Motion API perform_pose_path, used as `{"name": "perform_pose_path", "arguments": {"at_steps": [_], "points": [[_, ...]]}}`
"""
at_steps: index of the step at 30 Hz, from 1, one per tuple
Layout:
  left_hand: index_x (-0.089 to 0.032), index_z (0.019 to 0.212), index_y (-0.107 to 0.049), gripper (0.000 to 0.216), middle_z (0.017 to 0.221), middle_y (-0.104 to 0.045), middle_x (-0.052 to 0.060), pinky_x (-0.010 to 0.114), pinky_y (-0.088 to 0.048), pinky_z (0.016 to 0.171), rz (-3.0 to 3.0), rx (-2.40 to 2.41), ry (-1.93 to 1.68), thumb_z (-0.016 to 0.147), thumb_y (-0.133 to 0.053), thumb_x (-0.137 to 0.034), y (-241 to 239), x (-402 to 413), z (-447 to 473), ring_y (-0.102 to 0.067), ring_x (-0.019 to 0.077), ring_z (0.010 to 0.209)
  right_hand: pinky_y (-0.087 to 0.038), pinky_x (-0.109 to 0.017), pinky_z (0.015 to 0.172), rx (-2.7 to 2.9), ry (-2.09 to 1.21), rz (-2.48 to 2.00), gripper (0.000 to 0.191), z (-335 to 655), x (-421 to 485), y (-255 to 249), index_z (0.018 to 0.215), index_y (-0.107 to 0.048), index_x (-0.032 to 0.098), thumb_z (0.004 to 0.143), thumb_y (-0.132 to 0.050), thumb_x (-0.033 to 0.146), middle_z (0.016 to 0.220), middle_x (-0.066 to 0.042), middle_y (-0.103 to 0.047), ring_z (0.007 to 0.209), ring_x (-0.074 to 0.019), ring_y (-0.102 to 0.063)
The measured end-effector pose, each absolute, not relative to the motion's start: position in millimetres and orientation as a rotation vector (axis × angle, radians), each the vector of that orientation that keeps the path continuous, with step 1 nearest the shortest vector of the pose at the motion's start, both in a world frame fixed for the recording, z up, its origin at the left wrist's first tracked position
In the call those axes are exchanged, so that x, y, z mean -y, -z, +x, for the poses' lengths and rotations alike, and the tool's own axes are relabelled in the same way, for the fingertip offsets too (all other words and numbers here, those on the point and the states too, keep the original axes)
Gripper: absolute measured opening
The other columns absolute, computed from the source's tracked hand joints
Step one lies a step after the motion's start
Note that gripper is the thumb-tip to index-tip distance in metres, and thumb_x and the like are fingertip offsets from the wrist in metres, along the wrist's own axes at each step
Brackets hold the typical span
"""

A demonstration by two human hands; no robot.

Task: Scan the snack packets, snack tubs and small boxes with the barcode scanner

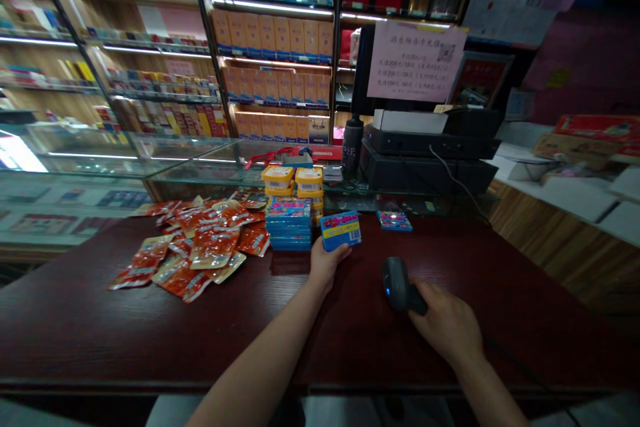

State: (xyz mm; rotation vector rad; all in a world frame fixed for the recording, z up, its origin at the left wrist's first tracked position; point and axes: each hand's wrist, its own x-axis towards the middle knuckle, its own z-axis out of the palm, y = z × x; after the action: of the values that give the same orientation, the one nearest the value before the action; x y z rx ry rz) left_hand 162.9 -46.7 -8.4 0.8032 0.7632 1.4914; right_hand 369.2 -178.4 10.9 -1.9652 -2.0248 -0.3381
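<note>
My left hand (325, 261) grips a small blue box (341, 229) by its lower edge and holds it upright above the dark red counter (75, 320), barcode side towards me. My right hand (445, 323) is wrapped round the handle of a black barcode scanner (397, 282), whose head points at the blue box and shows a small blue light. A stack of similar blue boxes (289, 223) stands just left of my left hand. One more blue box (395, 220) lies flat further back on the right.
A heap of red snack packets (200, 247) covers the counter's left. Yellow-lidded tubs (294, 181) stand behind the stack. A black printer and till (430, 147) sit at the back right, a dark bottle (351, 145) beside them. Glass display cases (100, 160) and stocked shelves lie beyond.
</note>
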Motion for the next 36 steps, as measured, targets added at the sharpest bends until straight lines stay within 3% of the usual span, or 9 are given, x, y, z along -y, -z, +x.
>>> {"name": "perform_pose_path", "arguments": {"at_steps": [6, 10, 14, 17, 19, 23, 26, 31, 36], "points": [[-0.014, 0.094, -0.059, 0.048, 0.090, -0.070, 0.006, 0.036, -0.054, 0.078, 0.994, -0.839, -1.646, 0.057, -0.082, -0.034, -12.1, 53.4, 168.2, -0.066, 0.0188, 0.079, -0.048, -0.029, 0.067, 2.054, 0.415, -1.834, 0.030, 376.5, 177.8, 4.7, 0.113, -0.057, 0.023, 0.083, -0.053, 0.023, 0.102, -0.003, -0.071, 0.082, -0.0199, -0.068], [-0.014, 0.092, -0.063, 0.034, 0.086, -0.070, 0.005, 0.031, -0.051, 0.076, 1.250, -0.967, -1.780, 0.064, -0.075, -0.030, -52.6, 57.1, 161.6, -0.065, 0.0174, 0.077, -0.049, -0.030, 0.066, 2.048, 0.412, -1.822, 0.029, 377.9, 178.1, 7.9, 0.113, -0.056, 0.024, 0.084, -0.051, 0.024, 0.101, -0.002, -0.071, 0.083, -0.0201, -0.069], [-0.014, 0.078, -0.065, 0.022, 0.072, -0.066, 0.002, 0.027, -0.049, 0.065, 1.549, -1.147, -1.904, 0.067, -0.073, -0.031, -100.0, 51.4, 128.1, -0.061, 0.0148, 0.065, -0.050, -0.031, 0.067, 2.039, 0.383, -1.831, 0.028, 375.9, 180.5, 5.7, 0.113, -0.056, 0.023, 0.086, -0.047, 0.025, 0.104, -0.003, -0.071, 0.084, -0.0205, -0.069], [-0.016, 0.088, -0.066, 0.019, 0.080, -0.063, 0.002, 0.026, -0.048, 0.065, 1.897, -1.244, -2.078, 0.076, -0.065, -0.031, -125.8, 43.6, 86.9, -0.059, 0.0148, 0.072, -0.051, -0.032, 0.065, 2.011, 0.367, -1.870, 0.029, 373.3, 183.0, 1.7, 0.113, -0.057, 0.023, 0.087, -0.044, 0.026, 0.103, -0.002, -0.071, 0.080, -0.0206, -0.070], [-0.020, 0.097, -0.067, 0.019, 0.086, -0.061, 0.004, 0.029, -0.047, 0.072, 2.354, -1.424, -1.993, 0.082, -0.059, -0.027, -135.1, 41.2, 59.7, -0.057, 0.0167, 0.081, -0.051, -0.032, 0.064, 2.002, 0.355, -1.889, 0.029, 372.0, 184.0, 0.0, 0.112, -0.058, 0.023, 0.088, -0.043, 0.027, 0.103, -0.003, -0.072, 0.079, -0.0209, -0.070], [-0.026, 0.107, -0.066, 0.026, 0.092, -0.060, 0.007, 0.032, -0.043, 0.076, 3.082, -1.654, -1.301, 0.088, -0.049, -0.021, -131.7, 43.5, 25.4, -0.053, 0.0196, 0.086, -0.051, -0.033, 0.065, 2.002, 0.318, -1.897, 0.030, 372.0, 184.1, 1.5, 0.112, -0.058, 0.023, 0.088, -0.042, 0.029, 0.104, -0.003, -0.071, 0.081, -0.0213, -0.070], [-0.028, 0.110, -0.066, 0.027, 0.092, -0.059, 0.008, 0.034, -0.043, 0.077, 3.182, -1.750, -0.975, 0.088, -0.050, -0.024, -114.6, 45.1, 16.7, -0.051, 0.0216, 0.088, -0.052, -0.033, 0.067, 1.987, 0.290, -1.885, 0.031, 372.8, 183.5, 4.3, 0.113, -0.059, 0.023, 0.088, -0.041, 0.031, 0.103, -0.003, -0.071, 0.083, -0.0216, -0.069], [-0.030, 0.111, -0.067, 0.027, 0.100, -0.057, 0.007, 0.035, -0.044, 0.081, 2.969, -1.697, -1.119, 0.087, -0.054, -0.033, -86.2, 43.6, 10.8, -0.051, 0.0211, 0.092, -0.052, -0.032, 0.065, 1.970, 0.283, -1.901, 0.031, 372.6, 183.8, 4.9, 0.112, -0.059, 0.026, 0.087, -0.041, 0.032, 0.103, -0.002, -0.072, 0.080, -0.0209, -0.070], [-0.025, 0.102, -0.071, 0.023, 0.092, -0.057, 0.006, 0.035, -0.045, 0.078, 2.669, -1.627, -1.436, 0.084, -0.059, -0.033, -78.2, 42.4, 15.0, -0.052, 0.0194, 0.087, -0.051, -0.032, 0.064, 1.965, 0.283, -1.941, 0.031, 371.0, 184.9, 2.5, 0.113, -0.058, 0.027, 0.089, -0.039, 0.034, 0.102, 0.000, -0.072, 0.081, -0.0213, -0.070]]}}
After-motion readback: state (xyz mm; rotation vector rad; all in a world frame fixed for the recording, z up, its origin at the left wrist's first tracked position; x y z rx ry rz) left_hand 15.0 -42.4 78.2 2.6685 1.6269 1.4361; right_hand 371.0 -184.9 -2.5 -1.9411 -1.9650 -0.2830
